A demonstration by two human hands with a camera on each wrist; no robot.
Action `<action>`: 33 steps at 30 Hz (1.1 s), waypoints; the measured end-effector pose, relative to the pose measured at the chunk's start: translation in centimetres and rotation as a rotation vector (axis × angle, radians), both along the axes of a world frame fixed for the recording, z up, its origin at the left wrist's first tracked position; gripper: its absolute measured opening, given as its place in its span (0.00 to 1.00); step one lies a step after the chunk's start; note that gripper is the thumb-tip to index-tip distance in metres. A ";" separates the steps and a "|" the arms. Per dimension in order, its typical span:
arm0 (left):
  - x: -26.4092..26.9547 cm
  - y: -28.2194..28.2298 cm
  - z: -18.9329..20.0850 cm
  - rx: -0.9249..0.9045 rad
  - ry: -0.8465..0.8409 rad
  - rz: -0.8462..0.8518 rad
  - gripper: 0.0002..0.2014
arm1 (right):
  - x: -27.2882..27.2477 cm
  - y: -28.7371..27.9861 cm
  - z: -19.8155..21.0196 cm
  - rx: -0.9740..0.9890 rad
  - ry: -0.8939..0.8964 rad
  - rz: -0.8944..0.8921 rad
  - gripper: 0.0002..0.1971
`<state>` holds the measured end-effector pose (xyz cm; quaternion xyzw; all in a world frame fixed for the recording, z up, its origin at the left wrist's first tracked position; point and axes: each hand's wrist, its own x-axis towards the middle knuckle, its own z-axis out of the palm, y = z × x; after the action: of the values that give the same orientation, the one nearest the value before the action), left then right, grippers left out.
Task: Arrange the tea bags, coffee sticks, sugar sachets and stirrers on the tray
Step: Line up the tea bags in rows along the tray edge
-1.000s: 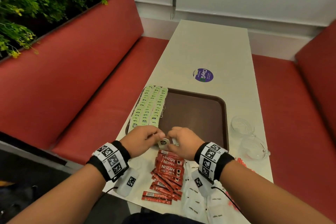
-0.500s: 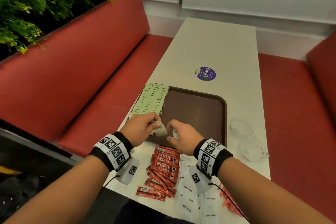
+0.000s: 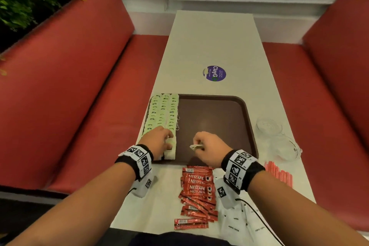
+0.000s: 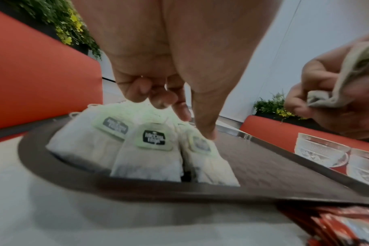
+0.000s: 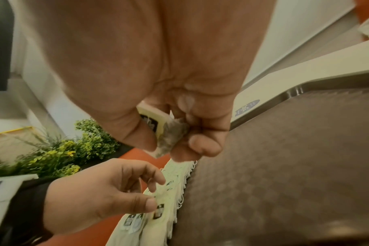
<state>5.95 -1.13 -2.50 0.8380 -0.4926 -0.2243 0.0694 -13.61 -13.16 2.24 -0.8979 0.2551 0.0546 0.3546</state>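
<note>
A brown tray (image 3: 211,122) lies in front of me with three rows of green-tagged tea bags (image 3: 161,114) along its left side. My left hand (image 3: 168,142) rests at the near end of the rows. Its thumb presses on the nearest tea bag of the right row (image 4: 202,149), and the other fingers hang loosely curled above. My right hand (image 3: 201,144) hovers over the tray's near middle and pinches one tea bag (image 5: 169,134) between thumb and fingers. Red coffee sticks (image 3: 197,189), white sugar sachets (image 3: 237,223) and red-and-white stirrers (image 3: 278,173) lie on the table in front of the tray.
Two glass cups (image 3: 268,126) stand right of the tray, close to the table's right edge. A purple sticker (image 3: 214,73) marks the table beyond the tray. Red benches flank the table, with plants behind the left one.
My left hand carried a tea bag leftward and set it at the near end of the right row. The right hand still holds its tea bag and has drawn slightly right.
</note>
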 end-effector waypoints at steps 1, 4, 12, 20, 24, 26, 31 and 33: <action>0.2 0.1 -0.1 -0.013 0.000 -0.007 0.15 | 0.3 0.3 -0.2 -0.001 0.000 -0.015 0.05; 0.4 0.6 -0.7 0.036 -0.016 -0.163 0.15 | 1.0 1.2 -0.7 0.004 0.007 -0.086 0.02; 0.6 0.9 -1.1 -0.049 -0.045 -0.240 0.12 | 3.1 3.4 -1.6 0.040 0.060 -0.202 0.13; 0.5 2.6 1.7 -0.351 0.380 -0.097 0.09 | 4.6 4.7 -0.9 0.109 -0.029 -0.220 0.05; 0.6 3.1 1.4 -0.374 0.434 -0.005 0.05 | 5.3 4.5 -0.8 0.114 -0.012 -0.225 0.07; 0.6 3.2 0.9 -0.348 0.401 0.066 0.02 | 5.3 4.2 -1.2 0.106 0.022 -0.211 0.09; 0.0 3.0 -0.6 -0.178 0.282 0.196 0.03 | 5.4 3.9 -1.9 0.083 0.137 -0.147 0.13; -0.5 3.1 -1.2 -0.145 0.251 0.223 0.02 | 5.7 4.0 -2.2 0.081 0.177 -0.114 0.12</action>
<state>5.45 1.94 -3.74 0.8457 -0.3990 -0.2819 0.2148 -7.87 -9.20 0.00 -0.8586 0.3334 0.1237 0.3692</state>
